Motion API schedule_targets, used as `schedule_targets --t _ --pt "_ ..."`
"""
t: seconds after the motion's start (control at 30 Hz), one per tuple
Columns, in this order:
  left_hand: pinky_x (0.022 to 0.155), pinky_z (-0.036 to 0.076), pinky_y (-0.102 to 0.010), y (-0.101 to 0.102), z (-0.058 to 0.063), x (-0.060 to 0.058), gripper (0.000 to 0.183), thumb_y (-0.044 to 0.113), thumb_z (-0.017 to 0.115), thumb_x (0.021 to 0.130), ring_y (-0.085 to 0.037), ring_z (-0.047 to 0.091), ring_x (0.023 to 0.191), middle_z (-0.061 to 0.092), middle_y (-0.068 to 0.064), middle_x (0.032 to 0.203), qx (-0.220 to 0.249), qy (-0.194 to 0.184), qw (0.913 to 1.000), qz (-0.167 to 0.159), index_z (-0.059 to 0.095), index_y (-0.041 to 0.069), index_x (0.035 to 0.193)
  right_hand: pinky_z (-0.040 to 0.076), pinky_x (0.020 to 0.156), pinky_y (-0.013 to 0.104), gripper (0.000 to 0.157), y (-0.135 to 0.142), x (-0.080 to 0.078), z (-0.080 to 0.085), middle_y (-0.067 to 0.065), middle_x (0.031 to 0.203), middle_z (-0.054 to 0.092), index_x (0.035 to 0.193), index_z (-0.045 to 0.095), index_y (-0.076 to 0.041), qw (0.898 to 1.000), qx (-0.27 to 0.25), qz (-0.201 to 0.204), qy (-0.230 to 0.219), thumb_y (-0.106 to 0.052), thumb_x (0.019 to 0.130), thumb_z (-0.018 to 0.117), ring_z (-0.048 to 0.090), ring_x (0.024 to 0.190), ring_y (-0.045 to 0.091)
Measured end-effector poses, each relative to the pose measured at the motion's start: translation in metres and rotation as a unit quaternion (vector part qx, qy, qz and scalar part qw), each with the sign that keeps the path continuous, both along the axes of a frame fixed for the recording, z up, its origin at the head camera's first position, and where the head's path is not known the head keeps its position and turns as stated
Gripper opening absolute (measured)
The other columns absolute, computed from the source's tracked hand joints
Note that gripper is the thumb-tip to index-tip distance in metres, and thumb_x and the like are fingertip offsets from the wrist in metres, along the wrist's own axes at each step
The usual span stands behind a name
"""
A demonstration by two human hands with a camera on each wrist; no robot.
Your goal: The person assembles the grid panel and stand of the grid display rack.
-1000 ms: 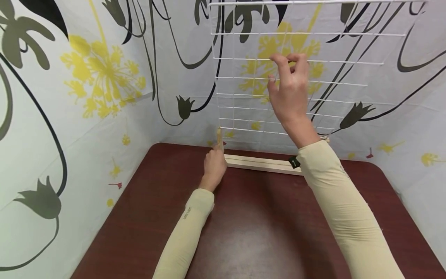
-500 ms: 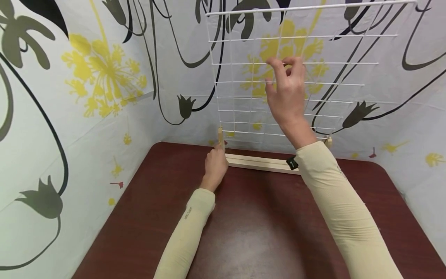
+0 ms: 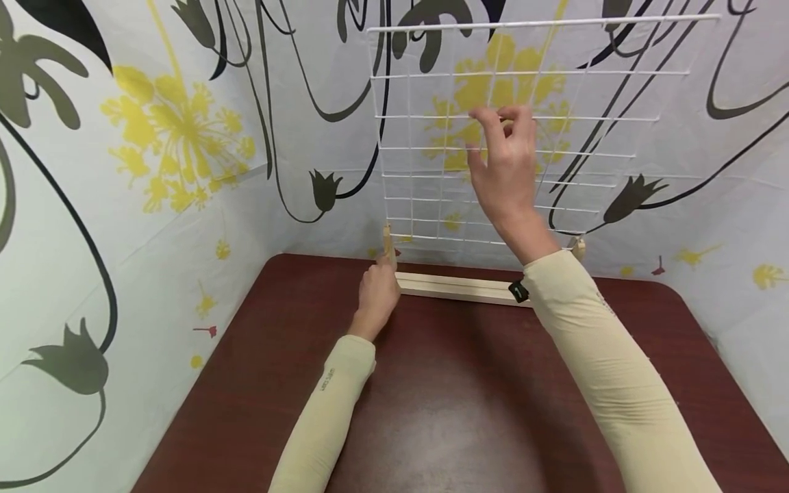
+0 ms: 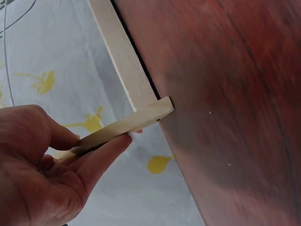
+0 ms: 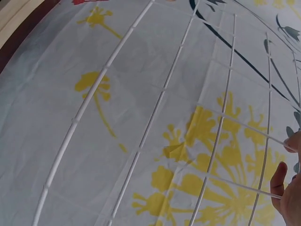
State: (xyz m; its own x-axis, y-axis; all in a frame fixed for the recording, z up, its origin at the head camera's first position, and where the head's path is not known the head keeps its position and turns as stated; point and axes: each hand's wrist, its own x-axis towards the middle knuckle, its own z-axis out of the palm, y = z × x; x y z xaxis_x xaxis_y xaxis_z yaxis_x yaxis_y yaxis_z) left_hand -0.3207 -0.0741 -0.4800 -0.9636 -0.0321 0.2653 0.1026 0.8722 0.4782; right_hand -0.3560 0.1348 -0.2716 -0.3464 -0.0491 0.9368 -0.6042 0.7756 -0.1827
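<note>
A white wire grid panel (image 3: 542,23) stands tilted in front of the patterned wall, its lower edge between two upright wooden pieces. My right hand (image 3: 507,161) grips its wires near the middle, fingers curled; in the right wrist view part of that right hand (image 5: 288,181) shows at the right edge, around the thin wires. My left hand (image 3: 377,294) pinches the left wooden upright (image 3: 388,241) between thumb and fingers. The left wrist view shows this flat wooden piece (image 4: 129,123) meeting a long wooden bar (image 4: 124,63) at the table's back edge.
The pale wooden bar (image 3: 456,287) lies along the back of the dark red-brown table (image 3: 444,383). At its right end another wooden upright (image 3: 578,248) shows behind the right sleeve. Cloth walls (image 3: 203,274) with flower prints enclose the table's left, back and right.
The grid's top edge has come down in the head view, and my right hand has moved slightly down and left with it. My left hand stays on the wooden upright.
</note>
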Motion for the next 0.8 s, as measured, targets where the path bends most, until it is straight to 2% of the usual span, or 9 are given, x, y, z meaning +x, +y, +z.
schedule_targets --t 0.13,0.27,0.37,0.47,0.6,0.67,0.7,0.77,0.8 --pt "0.057 0.06 -0.043 -0.001 0.0 0.0 0.011 0.003 0.061 0.102 -0.037 0.076 0.075 0.074 -0.023 0.088 -0.004 -0.005 1.0 0.0 0.064 -0.004 0.109 0.051 0.098 0.05 0.04 0.004 0.0 -0.005 0.028 0.122 0.051 0.134 0.06 -0.013 1.0 0.012 0.008 -0.01 -0.004 0.097 0.072 0.055 0.109 0.045" --pt "0.054 0.058 -0.044 -0.005 0.006 -0.002 0.009 0.006 0.063 0.101 -0.034 0.074 0.069 0.073 -0.017 0.079 -0.023 -0.008 0.9997 0.003 0.066 0.002 0.094 0.052 0.1 0.049 0.041 0.007 -0.001 -0.007 0.028 0.123 0.051 0.136 0.059 -0.013 1.0 0.017 0.009 -0.012 -0.007 0.098 0.072 0.054 0.113 0.045" --pt "0.058 0.058 -0.046 -0.009 0.012 -0.003 0.019 0.02 0.064 0.104 -0.032 0.073 0.071 0.072 -0.014 0.079 -0.009 -0.039 0.9992 0.007 0.067 0.006 0.092 0.052 0.101 0.048 0.04 0.008 -0.003 -0.008 0.028 0.123 0.051 0.136 0.06 -0.013 1.0 0.018 0.01 -0.008 -0.009 0.098 0.073 0.054 0.114 0.044" --pt "0.068 0.059 -0.052 -0.014 0.019 -0.005 0.041 0.045 0.06 0.106 -0.038 0.075 0.082 0.075 -0.017 0.093 0.034 -0.05 0.998 0.018 0.069 0.006 0.113 0.052 0.101 0.048 0.04 0.009 -0.005 -0.009 0.027 0.121 0.052 0.135 0.061 -0.013 1.0 0.018 0.011 -0.002 -0.009 0.098 0.074 0.055 0.114 0.044" --pt "0.086 0.06 -0.058 -0.019 0.036 -0.015 0.077 0.068 0.05 0.103 -0.043 0.074 0.109 0.074 -0.017 0.131 0.124 0.003 0.992 0.022 0.055 0.006 0.147 0.051 0.098 0.05 0.041 0.011 -0.007 -0.01 0.027 0.12 0.052 0.135 0.061 -0.014 1.0 0.028 0.014 -0.001 -0.007 0.097 0.074 0.055 0.11 0.045" --pt "0.099 0.057 -0.057 -0.023 0.047 -0.022 0.078 0.068 0.047 0.104 -0.04 0.069 0.124 0.069 -0.014 0.143 0.188 0.035 0.9815 -0.004 0.05 0.009 0.155 0.051 0.097 0.051 0.042 0.012 -0.008 -0.011 0.027 0.12 0.051 0.136 0.06 -0.014 0.999 0.038 0.015 -0.005 -0.007 0.097 0.073 0.054 0.109 0.046" --pt "0.105 0.055 -0.055 -0.025 0.053 -0.025 0.075 0.066 0.047 0.106 -0.037 0.067 0.13 0.067 -0.011 0.147 0.224 0.047 0.9732 -0.024 0.049 0.012 0.157 0.051 0.097 0.051 0.043 0.013 -0.008 -0.011 0.028 0.12 0.051 0.137 0.06 -0.013 0.999 0.041 0.017 -0.007 -0.007 0.097 0.074 0.054 0.109 0.046" --pt "0.113 0.051 -0.051 -0.027 0.065 -0.033 0.065 0.056 0.048 0.11 -0.033 0.063 0.137 0.066 -0.012 0.148 0.306 0.067 0.9466 -0.076 0.047 0.012 0.158 0.051 0.096 0.052 0.045 0.014 -0.008 -0.013 0.028 0.121 0.05 0.137 0.059 -0.013 0.999 0.047 0.018 -0.009 -0.006 0.096 0.075 0.054 0.108 0.046" --pt "0.116 0.049 -0.049 -0.027 0.07 -0.037 0.06 0.049 0.049 0.111 -0.032 0.062 0.138 0.067 -0.014 0.147 0.347 0.077 0.929 -0.104 0.049 0.011 0.157 0.051 0.096 0.052 0.046 0.014 -0.008 -0.014 0.027 0.121 0.05 0.138 0.059 -0.014 0.999 0.05 0.017 -0.01 -0.006 0.096 0.075 0.054 0.108 0.046"
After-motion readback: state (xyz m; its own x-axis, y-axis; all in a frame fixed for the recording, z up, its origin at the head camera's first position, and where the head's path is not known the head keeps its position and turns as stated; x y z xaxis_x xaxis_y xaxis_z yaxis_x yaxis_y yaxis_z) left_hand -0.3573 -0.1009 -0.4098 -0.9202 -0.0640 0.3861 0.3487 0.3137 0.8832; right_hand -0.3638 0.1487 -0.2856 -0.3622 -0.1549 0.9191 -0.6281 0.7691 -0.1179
